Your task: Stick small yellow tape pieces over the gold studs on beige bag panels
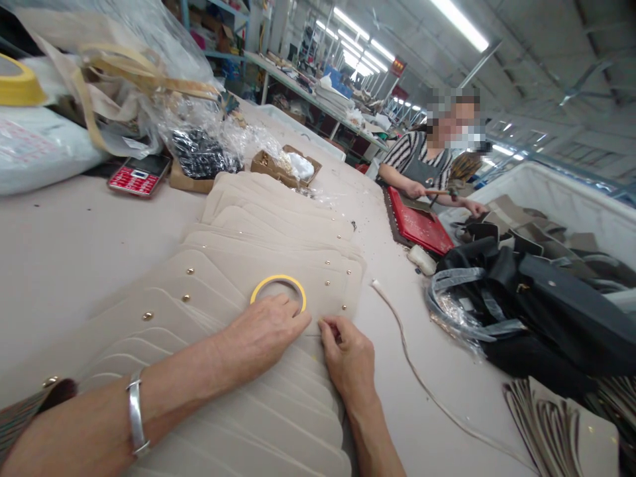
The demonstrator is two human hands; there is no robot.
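Note:
A yellow-edged roll of tape stands on its rim over fanned beige panels, with my left hand closed round its lower part. Close to its right, my right hand makes a pinch with thumb and forefinger. A tiny yellowish bit shows at those fingertips, too small to name. Both hands rest low over the overlapping panels, which carry small gold-coloured metal studs. The lower rim of the roll is hidden by my left fingers.
Black bags and folded brown pieces lie at right, beside a pale cord. Behind the panels are small cardboard boxes and a red phone. Across the table a person holds a hammer over a red board.

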